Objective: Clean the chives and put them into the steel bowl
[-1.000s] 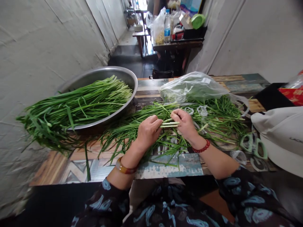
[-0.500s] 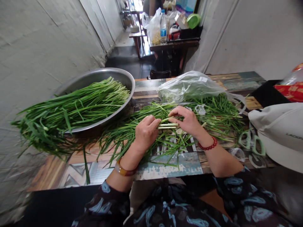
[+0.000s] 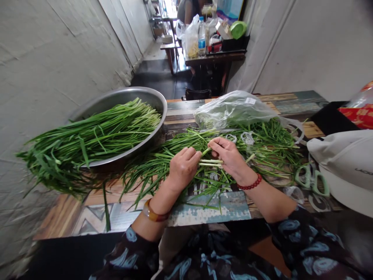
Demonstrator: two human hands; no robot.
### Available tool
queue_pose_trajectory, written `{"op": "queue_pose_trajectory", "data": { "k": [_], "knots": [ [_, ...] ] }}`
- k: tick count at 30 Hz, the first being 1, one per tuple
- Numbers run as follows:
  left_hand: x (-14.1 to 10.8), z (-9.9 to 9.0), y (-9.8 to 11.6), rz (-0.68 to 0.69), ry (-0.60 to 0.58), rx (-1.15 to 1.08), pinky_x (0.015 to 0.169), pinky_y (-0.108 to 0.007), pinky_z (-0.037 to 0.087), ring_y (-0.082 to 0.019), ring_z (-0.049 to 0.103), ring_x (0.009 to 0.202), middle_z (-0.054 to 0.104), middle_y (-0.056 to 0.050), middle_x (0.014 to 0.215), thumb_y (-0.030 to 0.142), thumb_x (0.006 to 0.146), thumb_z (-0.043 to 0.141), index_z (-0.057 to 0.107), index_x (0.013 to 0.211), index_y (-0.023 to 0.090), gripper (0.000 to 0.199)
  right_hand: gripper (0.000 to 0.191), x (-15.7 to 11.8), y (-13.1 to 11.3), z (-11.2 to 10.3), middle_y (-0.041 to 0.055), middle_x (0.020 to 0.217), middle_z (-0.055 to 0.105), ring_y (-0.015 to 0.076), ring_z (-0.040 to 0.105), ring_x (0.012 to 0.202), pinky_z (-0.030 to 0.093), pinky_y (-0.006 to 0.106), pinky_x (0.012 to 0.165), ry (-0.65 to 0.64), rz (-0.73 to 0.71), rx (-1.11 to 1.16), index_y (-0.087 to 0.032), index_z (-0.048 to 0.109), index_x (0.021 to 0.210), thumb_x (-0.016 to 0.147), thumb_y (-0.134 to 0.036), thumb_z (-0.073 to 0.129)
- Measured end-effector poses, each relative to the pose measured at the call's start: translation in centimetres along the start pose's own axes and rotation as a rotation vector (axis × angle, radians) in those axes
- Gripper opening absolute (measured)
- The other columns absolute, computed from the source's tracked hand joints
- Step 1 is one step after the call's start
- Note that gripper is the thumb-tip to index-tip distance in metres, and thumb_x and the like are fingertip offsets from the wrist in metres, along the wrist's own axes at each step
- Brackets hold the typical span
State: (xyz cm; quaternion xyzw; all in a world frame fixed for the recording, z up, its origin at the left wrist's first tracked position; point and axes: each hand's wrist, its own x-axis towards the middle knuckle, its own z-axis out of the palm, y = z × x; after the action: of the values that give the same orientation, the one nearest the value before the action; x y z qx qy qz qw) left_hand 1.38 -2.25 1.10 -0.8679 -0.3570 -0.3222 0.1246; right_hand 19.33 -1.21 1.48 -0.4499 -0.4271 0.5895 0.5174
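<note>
My left hand is closed around a few garlic chives, whose pale stem ends stick out to the right. The thumb and fingers of my right hand pinch one of these stems near its end. Beneath both hands, loose chives lie spread over the patterned wooden table. To the left, a large metal basin holds a thick pile of chives, their leafy ends hanging over its rim.
Behind my hands lies a clear plastic bag with greens inside. Green-handled scissors and a white cap are at the right. A wall rises beside the basin. Farther back, a table bears a bottle; a person is behind it.
My right hand has shifted slightly and its fingers now pinch a stem closer to the left hand's grip. The view has tilted up a little.
</note>
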Motion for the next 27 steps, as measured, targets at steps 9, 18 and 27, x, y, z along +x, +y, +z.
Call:
{"op": "queue_pose_trajectory", "data": {
  "k": [9,18,27],
  "knots": [
    [0.1,0.3,-0.1,0.033,0.019,0.028,0.064,-0.03,0.04,-0.019,0.047,0.07,0.057,-0.005,0.074,0.01,0.094,0.041,0.062,0.09,0.018,0.023,0.04,0.2,0.4,0.7,-0.004,0.065,0.054,0.0077,0.042,0.057,0.035,0.022,0.051,0.094,-0.028,0.093,-0.019,0.062,0.071,0.063,-0.054,0.08],
    [-0.2,-0.1,-0.4,-0.058,0.014,-0.034,0.065,-0.029,0.041,-0.017,0.051,0.07,0.058,-0.004,0.075,0.011,0.092,0.045,0.064,0.092,0.019,0.021,0.044,1.5,-0.9,-2.6,-0.0036,0.07,0.052,0.0095,0.044,0.058,0.041,0.023,0.053,0.239,-0.183,0.118,-0.024,0.05,0.072,0.072,-0.061,0.073],
    [0.1,0.1,-1.3,-0.397,-0.114,-0.419,0.064,-0.026,0.039,-0.015,0.054,0.071,0.055,-0.002,0.073,0.023,0.093,0.054,0.065,0.083,0.018,0.016,0.03,0.9,-0.7,-3.2,0.0033,0.088,0.069,0.0167,0.061,0.077,0.048,0.031,0.07,0.017,-0.461,-0.461,-0.024,0.069,0.094,0.092,-0.051,0.057]
  ]
}}
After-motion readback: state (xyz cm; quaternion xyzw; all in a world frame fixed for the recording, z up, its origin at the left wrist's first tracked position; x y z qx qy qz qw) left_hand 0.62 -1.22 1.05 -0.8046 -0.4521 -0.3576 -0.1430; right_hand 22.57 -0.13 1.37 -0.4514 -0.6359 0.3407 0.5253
